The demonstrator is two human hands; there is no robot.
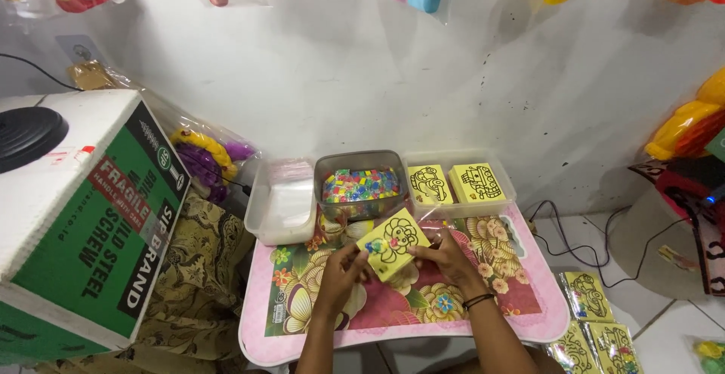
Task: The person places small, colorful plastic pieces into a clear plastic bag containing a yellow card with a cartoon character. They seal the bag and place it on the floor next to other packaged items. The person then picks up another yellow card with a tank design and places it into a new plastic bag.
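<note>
**Both hands on a yellow picture card over the flowered bench**

Far left, a big green and white cardboard box (83, 223) sits tilted, with a round black object (29, 135) resting on its top face. Just past it, a clear bag of purple and yellow toys (205, 159) leans against the wall, and patterned cloth (200, 283) spills down beside the box.

Now onto the small pink bench (529, 310) with its flower-print top. Along its back edge stand three containers in a row: a clear tub (283, 204) of white sheets on the left, a grey-rimmed tub (361, 184) full of small coloured pieces in the middle, and a clear tray (461, 181) holding two stacks of yellow cards with black line drawings on the right.

Front and centre, the action: the left hand (343, 268) is pinching the lower left edge of a yellow card (393, 242), fingers curled in around a small cluster of coloured bits at that corner. The card is lifted just above the bench, tilted like a diamond, showing a black outline of a cartoon figure. The right hand (447, 257) grips the card's right edge, thumb on top, a dark band on the wrist.

Moving right, black cables (574, 242) trail across the white floor tiles, and bagged yellow cards (593, 321) lie on the floor beside the bench
</note>
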